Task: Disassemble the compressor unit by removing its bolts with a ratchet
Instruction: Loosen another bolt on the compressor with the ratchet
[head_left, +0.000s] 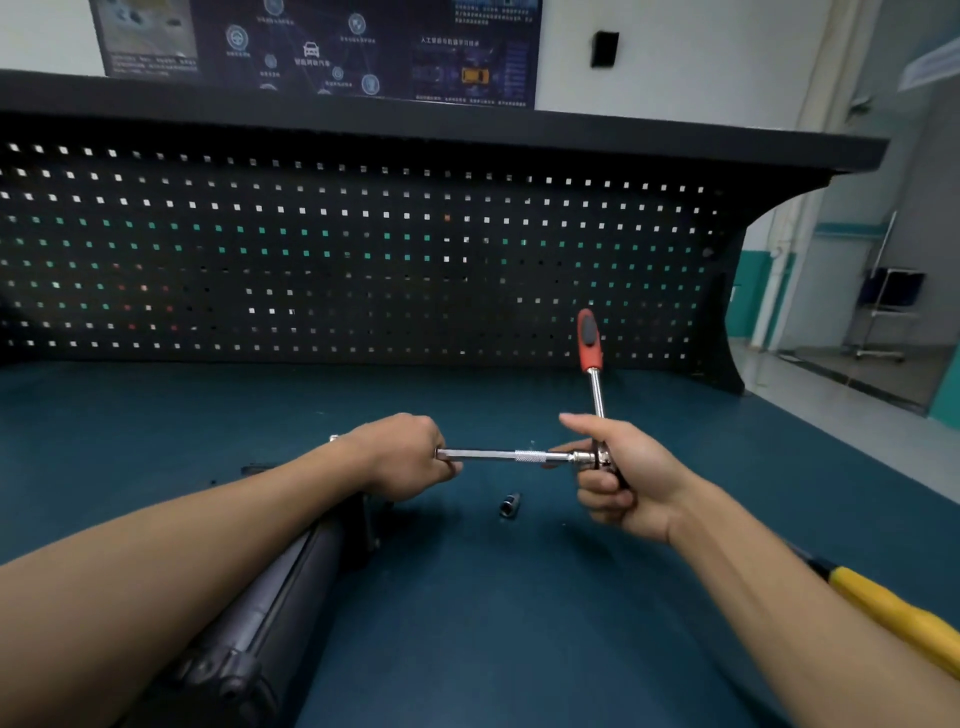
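Observation:
My right hand (618, 478) grips the head of a ratchet whose red handle (589, 340) points up and away from me. A chrome extension bar (511, 456) runs level from the ratchet head to the left. My left hand (402, 457) is closed around the bar's far end, above the bench. The dark cylindrical compressor unit (270, 613) lies on the bench under my left forearm, partly hidden by it. A small chrome socket (510, 505) lies loose on the mat below the bar.
The blue-green bench mat (493, 623) spreads around the work. A black pegboard (363, 260) closes the back. A yellow-handled tool (893, 613) lies at the right, under my right forearm. The bench's right edge borders an open floor.

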